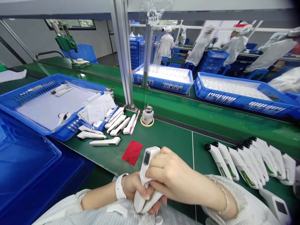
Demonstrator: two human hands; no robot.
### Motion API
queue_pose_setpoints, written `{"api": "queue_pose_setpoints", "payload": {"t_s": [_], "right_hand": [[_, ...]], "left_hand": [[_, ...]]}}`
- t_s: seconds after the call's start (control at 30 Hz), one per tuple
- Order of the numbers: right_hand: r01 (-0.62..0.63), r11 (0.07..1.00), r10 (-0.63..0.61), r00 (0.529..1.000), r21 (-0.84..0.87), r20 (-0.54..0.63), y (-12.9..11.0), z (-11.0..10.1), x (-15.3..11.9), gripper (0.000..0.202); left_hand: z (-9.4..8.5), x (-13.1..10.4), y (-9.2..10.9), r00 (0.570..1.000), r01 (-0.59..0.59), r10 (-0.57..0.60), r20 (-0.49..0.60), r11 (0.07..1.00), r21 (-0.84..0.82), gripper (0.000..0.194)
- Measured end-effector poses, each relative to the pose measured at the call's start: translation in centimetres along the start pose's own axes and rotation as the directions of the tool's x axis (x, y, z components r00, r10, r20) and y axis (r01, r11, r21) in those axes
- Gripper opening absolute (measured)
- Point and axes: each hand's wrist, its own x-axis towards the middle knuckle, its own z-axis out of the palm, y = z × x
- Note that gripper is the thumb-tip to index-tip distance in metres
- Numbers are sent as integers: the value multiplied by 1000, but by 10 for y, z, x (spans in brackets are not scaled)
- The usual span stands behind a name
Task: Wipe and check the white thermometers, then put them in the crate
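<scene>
A white handheld infrared thermometer (152,152) with a small dark display is in front of my body. My left hand (138,186), with a white watch at the wrist, is closed around its handle from below. My right hand (167,168) is closed over its upper part, fingers bent against the side. Two white sections spread apart at the bottom of the handle; whether they belong to one housing I cannot tell. Just beyond lies a red sheet (132,152) on the green table. Several white thermometers (248,164) lie in a row at the right, some showing green circuit boards.
A large blue basket (57,132) with a few thermometers stands left. Beside it lie more thermometers (105,141), a pink toothbrush (135,122) and a small jar (147,116). Blue crates (164,86) stand on the far green conveyor behind a metal post (123,56). Co-workers are beyond.
</scene>
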Motion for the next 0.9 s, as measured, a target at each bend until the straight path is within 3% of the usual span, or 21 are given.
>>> {"api": "queue_pose_setpoints", "payload": {"t_s": [0.07,0.17,0.3,0.43,0.57,0.7,0.83,0.9], "right_hand": [[-12,1000,12,1000,1,-13,2,1,-1,13],[-111,994,109,991,-25,-77,3,1,-3,12],[-32,999,32,999,19,-8,3,1,-5,12],[-131,991,130,989,-8,-72,3,0,-5,10],[-30,999,29,999,31,12,3,-1,-7,12],[-153,988,155,987,31,-38,1,-1,-8,10],[-37,997,32,997,72,76,0,-1,-9,13],[-152,988,153,988,21,-26,9,-6,-13,10]], "left_hand": [[0,0,-1,1000,-4,4,8,998,-60,27],[0,1,-2,997,-68,71,16,987,-145,7],[1,2,-1,999,10,-5,41,991,-131,13],[1,3,-2,998,-57,62,33,987,-148,6],[1,3,-3,999,15,-11,38,996,-92,24],[0,4,-4,999,-35,39,28,991,-132,7],[1,4,-5,998,35,-29,51,993,-110,18],[3,5,-3,999,11,-6,43,993,-118,11]]}}
